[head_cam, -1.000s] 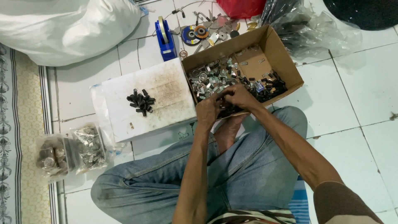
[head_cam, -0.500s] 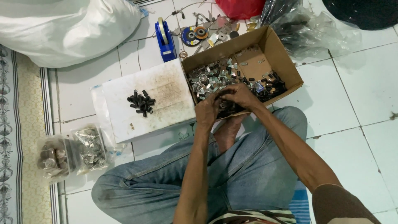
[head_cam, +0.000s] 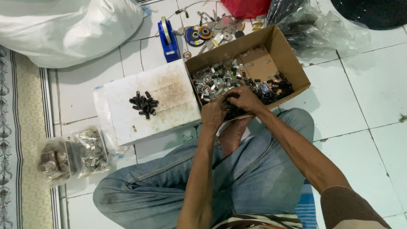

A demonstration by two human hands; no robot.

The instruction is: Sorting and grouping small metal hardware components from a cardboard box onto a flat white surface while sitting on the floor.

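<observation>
The cardboard box (head_cam: 283,51) of small metal parts is set on the white tiled floor (head_cam: 369,106), beside a white board (head_cam: 169,97) carrying a black pile (head_cam: 143,104). At the box's near edge, the left hand (head_cam: 213,113) and right hand (head_cam: 243,98) are held together, fingers pinched on small dark parts. A patterned mat (head_cam: 25,127) is laid along the floor's left edge.

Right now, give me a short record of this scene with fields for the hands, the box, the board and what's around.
left hand: at the near edge of the cardboard box, fingers curled among small parts
right hand: beside the left, over the same parts
box contents: mixed small metal and black parts
white board: holds a small pile of black pieces
left of the legs: two clear bags of parts
beyond the board: blue tape dispenser
</observation>
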